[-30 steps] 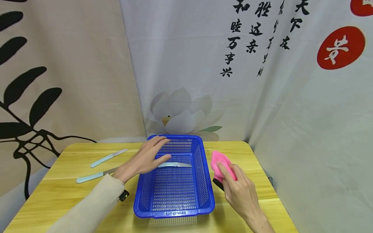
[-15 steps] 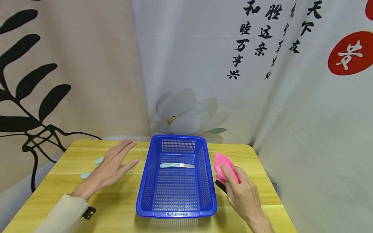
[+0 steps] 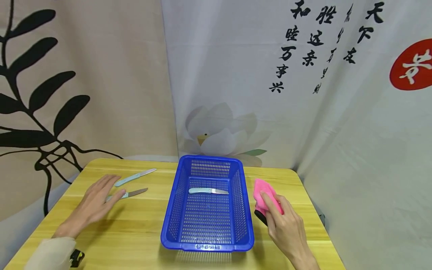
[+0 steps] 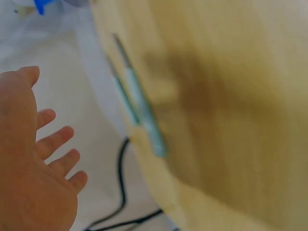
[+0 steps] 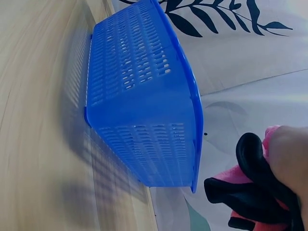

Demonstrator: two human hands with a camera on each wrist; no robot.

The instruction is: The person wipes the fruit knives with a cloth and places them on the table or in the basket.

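Observation:
My left hand [image 3: 90,205] hovers with fingers extended at the table's left, covering part of the near knife's [image 3: 136,192] pale blue handle in the head view. Just beyond lies a second pale blue-handled knife [image 3: 129,179]. In the left wrist view the hand [image 4: 33,149] looks raised, apart from both knives. A third such knife [image 3: 201,190] lies crosswise inside the blue plastic basket [image 3: 207,247]. Right of the basket, my right hand [image 3: 288,227] grips a bunched pink cloth [image 3: 264,191] with a black part [image 5: 248,197].
The basket stands mid-table on the yellow wooden tabletop [image 3: 141,236]. Behind it hangs a printed curtain [image 3: 229,75], and a pale curtain [image 3: 378,168] runs along the right side. A black cable [image 4: 121,178] shows past the table edge in the left wrist view.
My left hand has moved left, from over the basket to beside the two knives on the table. The right hand keeps its hold on the pink cloth. The head view has shifted slightly left.

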